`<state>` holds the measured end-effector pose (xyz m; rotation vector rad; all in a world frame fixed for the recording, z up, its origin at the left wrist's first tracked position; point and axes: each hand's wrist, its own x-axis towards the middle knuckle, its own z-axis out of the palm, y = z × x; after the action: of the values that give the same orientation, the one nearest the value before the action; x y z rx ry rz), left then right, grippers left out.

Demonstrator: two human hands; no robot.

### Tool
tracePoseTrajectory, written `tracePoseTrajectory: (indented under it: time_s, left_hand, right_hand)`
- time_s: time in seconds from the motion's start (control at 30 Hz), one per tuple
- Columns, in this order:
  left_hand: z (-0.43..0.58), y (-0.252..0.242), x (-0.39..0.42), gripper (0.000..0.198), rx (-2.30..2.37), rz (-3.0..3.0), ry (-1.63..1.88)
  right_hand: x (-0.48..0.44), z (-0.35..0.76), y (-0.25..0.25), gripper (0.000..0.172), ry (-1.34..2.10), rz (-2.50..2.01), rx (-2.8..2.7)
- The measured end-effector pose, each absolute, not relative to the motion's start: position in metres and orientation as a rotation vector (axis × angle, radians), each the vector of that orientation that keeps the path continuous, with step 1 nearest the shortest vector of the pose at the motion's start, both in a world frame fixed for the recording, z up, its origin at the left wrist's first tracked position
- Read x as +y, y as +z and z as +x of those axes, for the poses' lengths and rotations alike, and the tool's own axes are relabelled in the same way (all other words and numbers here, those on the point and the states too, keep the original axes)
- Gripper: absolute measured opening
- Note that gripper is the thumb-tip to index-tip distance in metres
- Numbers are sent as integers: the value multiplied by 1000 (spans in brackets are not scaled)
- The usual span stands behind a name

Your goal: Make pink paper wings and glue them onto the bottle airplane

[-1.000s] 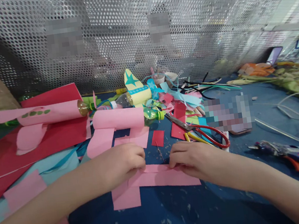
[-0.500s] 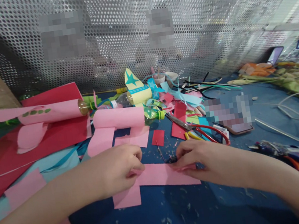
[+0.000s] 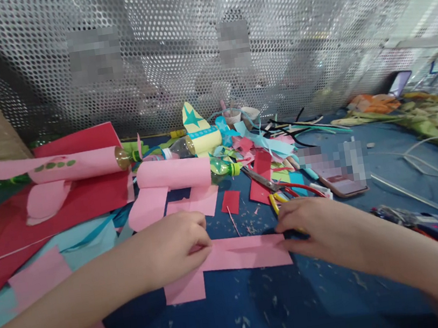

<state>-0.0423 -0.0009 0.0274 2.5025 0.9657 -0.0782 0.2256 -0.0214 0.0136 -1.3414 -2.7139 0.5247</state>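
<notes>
Pink paper is what both hands are working: a strip [image 3: 248, 256] lies crosswise on the dark blue table [image 3: 208, 320], well in from the table's far edge, with what looks like a narrow creased band along its own far edge. The left hand [image 3: 176, 240] is curled, thumb and finger pinching the strip toward its left end, where another pink piece [image 3: 185, 291] shows below it. The right hand [image 3: 308, 222] has finger and thumb parted about the strip's far right corner; whether they press on the paper cannot be told.

The step in hand seems to be folding or flattening that band. The next move probably calls for a steady left hold while the right fingertips keep the crease even along the edge. Toward the table's far edge lies a wrapped bottle [image 3: 175, 174]; scissors [image 3: 264, 180] lie just beyond the right hand.
</notes>
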Motion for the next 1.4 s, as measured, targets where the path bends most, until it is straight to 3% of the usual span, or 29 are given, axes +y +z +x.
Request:
tracePoseTrajectory:
  time_s: [0.17, 0.3, 0.4, 0.57, 0.67, 0.93, 1.4]
  left_hand:
    - [-40, 25, 4, 18, 954, 2442, -18]
    - [-39, 21, 6, 19, 998, 2387, 62]
    - [-39, 21, 7, 20, 1086, 2269, 140]
    - [-39, 27, 8, 28, 1045, 1973, 291]
    - [-36, 29, 5, 29, 983, 1896, 313]
    - [-33, 23, 4, 20, 989, 1717, 213]
    - [-30, 26, -2, 25, 1071, 1777, 167]
  right_hand:
    - [-21, 212, 19, 26, 709, -1525, -2640]
    - [-20, 204, 18, 8, 821, -1542, -2582]
    - [-15, 203, 14, 7, 873, -1487, -2420]
    - [-15, 193, 7, 26, 1236, -1297, -2111]
    - [-23, 184, 7, 23, 1345, -1250, -1987]
    - [-32, 180, 8, 19, 1377, -1323, -1942]
    - [-29, 178, 4, 21, 1494, -1263, -1858]
